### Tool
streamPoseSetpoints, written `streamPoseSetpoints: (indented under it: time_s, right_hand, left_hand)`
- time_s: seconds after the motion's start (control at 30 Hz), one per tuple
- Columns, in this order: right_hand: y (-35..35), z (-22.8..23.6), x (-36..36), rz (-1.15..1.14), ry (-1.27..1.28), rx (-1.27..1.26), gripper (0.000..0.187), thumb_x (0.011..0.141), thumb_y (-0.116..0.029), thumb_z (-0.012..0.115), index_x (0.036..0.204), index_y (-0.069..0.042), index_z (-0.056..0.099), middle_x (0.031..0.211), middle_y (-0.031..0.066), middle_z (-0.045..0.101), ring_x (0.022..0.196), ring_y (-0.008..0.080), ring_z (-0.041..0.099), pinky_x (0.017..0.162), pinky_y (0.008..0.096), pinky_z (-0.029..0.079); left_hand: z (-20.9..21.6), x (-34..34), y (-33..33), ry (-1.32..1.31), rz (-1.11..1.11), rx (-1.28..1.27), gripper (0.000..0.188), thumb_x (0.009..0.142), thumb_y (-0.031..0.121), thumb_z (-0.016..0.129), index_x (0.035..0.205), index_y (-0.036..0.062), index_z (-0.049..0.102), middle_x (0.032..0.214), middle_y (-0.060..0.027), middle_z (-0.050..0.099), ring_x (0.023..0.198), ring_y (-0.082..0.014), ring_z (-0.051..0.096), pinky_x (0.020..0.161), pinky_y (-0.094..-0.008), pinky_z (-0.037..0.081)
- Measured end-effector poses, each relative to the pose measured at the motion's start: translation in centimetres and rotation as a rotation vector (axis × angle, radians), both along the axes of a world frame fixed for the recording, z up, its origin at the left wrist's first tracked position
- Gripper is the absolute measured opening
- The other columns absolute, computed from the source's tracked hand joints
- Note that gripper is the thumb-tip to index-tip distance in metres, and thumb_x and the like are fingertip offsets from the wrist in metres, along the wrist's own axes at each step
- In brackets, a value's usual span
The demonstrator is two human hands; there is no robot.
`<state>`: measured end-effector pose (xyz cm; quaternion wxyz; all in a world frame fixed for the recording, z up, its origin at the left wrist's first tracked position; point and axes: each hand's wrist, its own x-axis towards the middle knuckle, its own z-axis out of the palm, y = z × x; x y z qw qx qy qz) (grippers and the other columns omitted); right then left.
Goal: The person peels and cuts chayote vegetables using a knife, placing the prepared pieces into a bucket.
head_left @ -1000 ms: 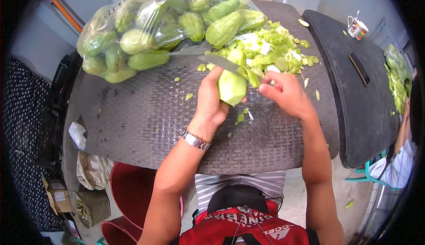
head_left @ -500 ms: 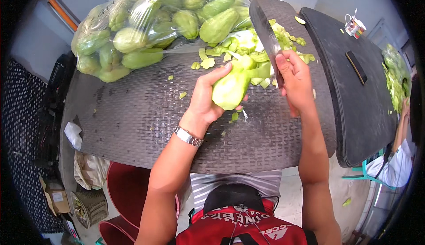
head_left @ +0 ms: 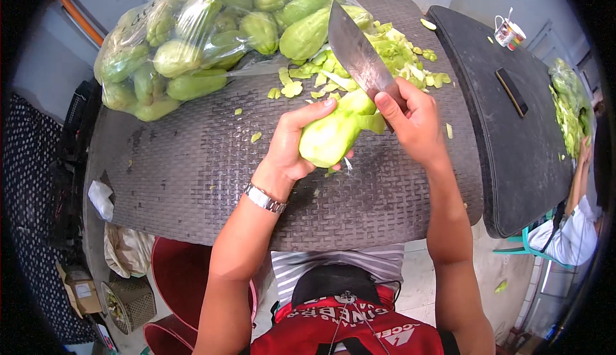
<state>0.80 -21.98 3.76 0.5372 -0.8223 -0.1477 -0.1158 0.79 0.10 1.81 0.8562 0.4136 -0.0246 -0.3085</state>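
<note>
My left hand (head_left: pixel 287 138) is wrapped round a pale green, mostly peeled chayote (head_left: pixel 328 135), held above the woven brown table. My right hand (head_left: pixel 417 121) grips a broad-bladed knife (head_left: pixel 359 50), its blade pointing up and to the left. The part of the knife closest to my fingers is against the chayote's right side, where a strip of peel hangs. Beyond my hands lies a heap of green peelings (head_left: pixel 398 50). Unpeeled chayotes (head_left: pixel 260 32) fill a large clear plastic bag (head_left: pixel 138 66) at the far left of the table.
Small peel scraps lie across the woven table (head_left: pixel 186 156). To the right stands a black table (head_left: pixel 475 85) with a mug (head_left: pixel 509 34) and a dark oblong block (head_left: pixel 511 92). Another person's arm (head_left: pixel 581 169) reaches toward greens there. Red bins (head_left: pixel 179 278) stand below at the left.
The knife has moved left and tilted over, its blade now over the chayote's far end. My right hand has come nearer the left hand, which still holds the chayote.
</note>
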Motion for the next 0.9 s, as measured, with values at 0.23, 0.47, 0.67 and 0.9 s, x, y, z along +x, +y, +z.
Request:
streamPoseSetpoints:
  time_s: [0.23, 0.47, 0.67, 0.9]
  right_hand:
    - [0.2, 0.2, -0.2, -0.023, -0.038, -0.031, 0.044, 0.089, -0.041, 0.077, 0.079, -0.002, 0.059, 0.06, 0.0037, 0.057, 0.056, 0.0101, 0.053, 0.053, 0.0301, 0.043]
    - [0.3, 0.6, -0.4, -0.036, -0.124, -0.096, 0.046, 0.081, -0.042, 0.084, 0.083, -0.002, 0.062, 0.064, 0.0063, 0.065, 0.057, 0.0134, 0.063, 0.055, 0.0298, 0.048]
    - [0.1, 0.7, -0.5, -0.005, -0.124, -0.12, 0.046, 0.081, -0.04, 0.084, 0.086, -0.001, 0.06, 0.067, 0.0049, 0.064, 0.059, 0.009, 0.058, 0.054, 0.0262, 0.044]
    - [0.0, 0.5, -0.5, 0.027, -0.112, -0.113, 0.046, 0.084, -0.04, 0.081, 0.086, -0.001, 0.058, 0.07, 0.0031, 0.063, 0.063, 0.0054, 0.054, 0.054, 0.0231, 0.042]
  left_hand:
    - [0.2, 0.0, -0.1, 0.014, 0.001, -0.02, 0.052, 0.097, 0.043, 0.057, 0.119, -0.0037, 0.06, 0.092, -0.0175, 0.069, 0.063, -0.0308, 0.07, 0.042, -0.0372, 0.055]
    - [0.1, -0.1, 0.0, 0.013, 0.008, -0.014, 0.051, 0.096, 0.042, 0.057, 0.119, -0.0033, 0.06, 0.092, -0.0174, 0.07, 0.062, -0.0311, 0.07, 0.042, -0.0379, 0.055]
    - [0.2, -0.2, 0.0, 0.005, 0.016, 0.017, 0.051, 0.096, 0.042, 0.057, 0.119, -0.0028, 0.059, 0.091, -0.0183, 0.069, 0.062, -0.0316, 0.069, 0.042, -0.0383, 0.055]
    - [0.2, -0.2, 0.1, 0.009, -0.001, -0.001, 0.05, 0.096, 0.041, 0.058, 0.119, -0.0025, 0.059, 0.091, -0.0186, 0.069, 0.062, -0.032, 0.069, 0.042, -0.0389, 0.055]
